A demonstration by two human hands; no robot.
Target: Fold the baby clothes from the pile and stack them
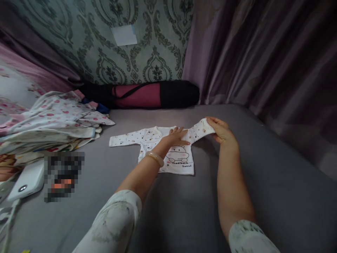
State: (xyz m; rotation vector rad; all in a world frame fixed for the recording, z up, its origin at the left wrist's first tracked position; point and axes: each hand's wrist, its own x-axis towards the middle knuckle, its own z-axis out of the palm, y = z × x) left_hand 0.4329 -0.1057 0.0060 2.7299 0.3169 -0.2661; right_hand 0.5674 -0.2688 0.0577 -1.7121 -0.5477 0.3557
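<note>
The shirt [151, 135] lies roughly parallel to the far edge of the bed [184, 211], left hand [177, 136] open on its chest, right hand [223, 131] pinching the rightward cuff [210, 125].

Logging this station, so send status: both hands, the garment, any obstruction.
Left hand flat on shirt. Right hand gripping sleeve cuff. Nothing on shirt but left hand.

The little shirt [180, 168] looks like soft cloth, the bangle [155, 158] looks smooth and shiny, and the sheet [173, 211] looks like flat, dull cloth.
</note>
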